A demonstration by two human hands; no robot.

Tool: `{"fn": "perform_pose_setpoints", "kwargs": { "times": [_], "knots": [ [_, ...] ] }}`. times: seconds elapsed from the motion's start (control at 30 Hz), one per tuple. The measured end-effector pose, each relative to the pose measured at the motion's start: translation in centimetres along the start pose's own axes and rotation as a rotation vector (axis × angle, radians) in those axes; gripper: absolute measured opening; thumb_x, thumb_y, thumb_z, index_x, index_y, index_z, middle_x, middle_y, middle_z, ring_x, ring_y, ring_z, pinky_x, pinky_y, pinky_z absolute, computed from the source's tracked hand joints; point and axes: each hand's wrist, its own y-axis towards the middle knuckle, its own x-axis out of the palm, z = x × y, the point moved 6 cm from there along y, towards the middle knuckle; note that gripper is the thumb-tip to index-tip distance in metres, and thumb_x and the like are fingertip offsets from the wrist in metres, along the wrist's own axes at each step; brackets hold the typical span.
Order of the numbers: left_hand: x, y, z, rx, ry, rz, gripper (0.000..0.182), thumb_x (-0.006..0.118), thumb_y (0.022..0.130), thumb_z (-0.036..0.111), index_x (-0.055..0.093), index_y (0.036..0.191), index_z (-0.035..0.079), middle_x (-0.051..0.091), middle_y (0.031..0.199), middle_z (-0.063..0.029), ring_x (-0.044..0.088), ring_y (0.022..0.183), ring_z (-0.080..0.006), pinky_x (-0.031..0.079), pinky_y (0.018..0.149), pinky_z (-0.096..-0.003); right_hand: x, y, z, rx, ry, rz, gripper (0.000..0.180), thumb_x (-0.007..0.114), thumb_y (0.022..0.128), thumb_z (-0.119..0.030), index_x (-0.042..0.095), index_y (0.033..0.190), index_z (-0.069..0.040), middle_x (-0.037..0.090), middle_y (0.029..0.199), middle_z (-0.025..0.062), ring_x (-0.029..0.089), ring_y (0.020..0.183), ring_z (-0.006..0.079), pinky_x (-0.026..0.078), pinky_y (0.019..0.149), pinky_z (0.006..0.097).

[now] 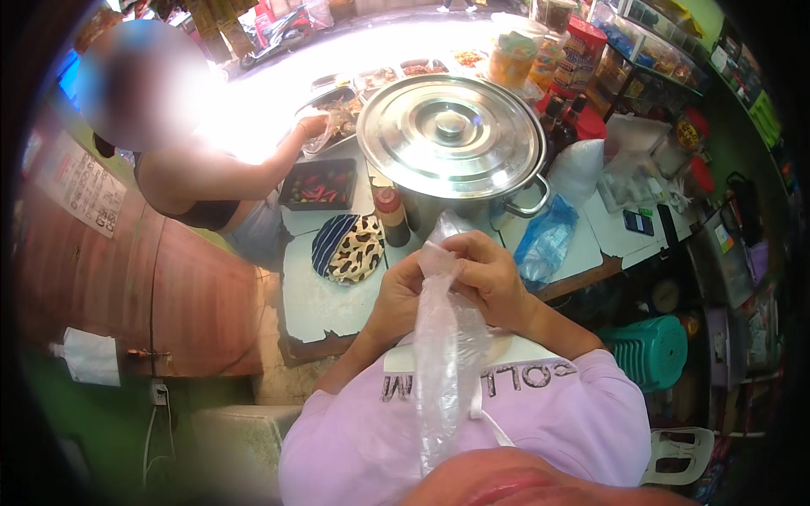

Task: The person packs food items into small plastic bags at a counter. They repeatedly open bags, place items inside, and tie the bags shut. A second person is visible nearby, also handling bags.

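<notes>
A thin clear plastic bag (443, 354) hangs down in front of my chest, gathered at its upper end. My left hand (402, 288) pinches it from one side, and my right hand (490, 272) grips the same bunched part from the other. Just beyond my fingers stands a large stainless-steel stockpot, its lid (452, 136) on. Left of the pot are a red-capped sauce bottle (393, 218) and a round cloth piece (349, 248), part leopard print and part striped. A blue plastic bag (549, 243) lies to the right of my hands.
Another person's hand (314, 125), covered in clear plastic, is over a metal food tray (345, 111). A black tray (318, 183) holds red chillies. Dark bottles (563, 123), a phone (638, 222) and a clear container (633, 183) are right. A green plastic stool (645, 354) stands below.
</notes>
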Motion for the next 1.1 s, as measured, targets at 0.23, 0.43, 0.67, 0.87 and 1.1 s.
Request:
{"fn": "perform_pose_setpoints", "kwargs": {
  "times": [0.23,0.43,0.67,0.87,1.1],
  "knots": [
    [-0.9,1.4,0.8,0.347,0.295,-0.036,0.005,0.061,0.096,0.004,0.064,0.096,0.001,0.055,0.091,-0.0021,0.052,0.083,-0.0093,0.043,0.076,-0.0241,-0.4,-0.8,1.4,0.019,-0.030,0.055,0.027,0.073,0.077,0.002,0.072,0.103,-0.005,0.065,0.098,0.0106,0.066,0.082,0.0268,0.054,0.071,0.0342],
    [-1.3,0.9,0.5,0.430,0.416,-0.056,0.005,0.062,0.094,0.000,0.064,0.098,0.000,0.057,0.094,-0.0040,0.052,0.089,-0.0142,0.042,0.080,-0.0266,-0.1,-1.8,2.8,0.101,0.101,0.074,0.014,0.071,0.086,-0.001,0.070,0.099,0.000,0.064,0.096,0.0103,0.065,0.081,0.0230,0.052,0.070,0.0310],
    [-0.5,0.7,1.6,0.513,0.556,-0.080,0.010,0.065,0.089,-0.002,0.067,0.098,0.002,0.060,0.094,-0.0060,0.056,0.086,-0.0174,0.045,0.077,-0.0297,0.6,-2.5,3.9,0.382,0.388,0.031,0.007,0.067,0.089,-0.002,0.066,0.096,0.001,0.064,0.095,0.0106,0.062,0.082,0.0191,0.049,0.072,0.0288],
    [-1.2,0.8,1.8,0.519,0.633,-0.031,0.014,0.066,0.085,-0.006,0.067,0.097,0.001,0.061,0.094,-0.0078,0.058,0.087,-0.0197,0.046,0.078,-0.0309,-0.8,-1.9,4.1,0.252,0.232,0.152,0.008,0.070,0.088,-0.004,0.067,0.095,-0.001,0.066,0.096,0.0126,0.063,0.081,0.0203,0.049,0.073,0.0299],
    [-3.0,1.2,0.0,0.160,0.024,0.150,0.007,0.053,0.101,0.008,0.059,0.102,0.007,0.062,0.092,0.0031,0.056,0.083,-0.0045,0.048,0.076,-0.0205,-0.2,-2.7,4.6,0.452,0.439,-0.061,0.023,0.077,0.080,-0.006,0.064,0.099,-0.003,0.064,0.094,0.0110,0.063,0.088,0.0191,0.049,0.078,0.0272]
  ]
}}
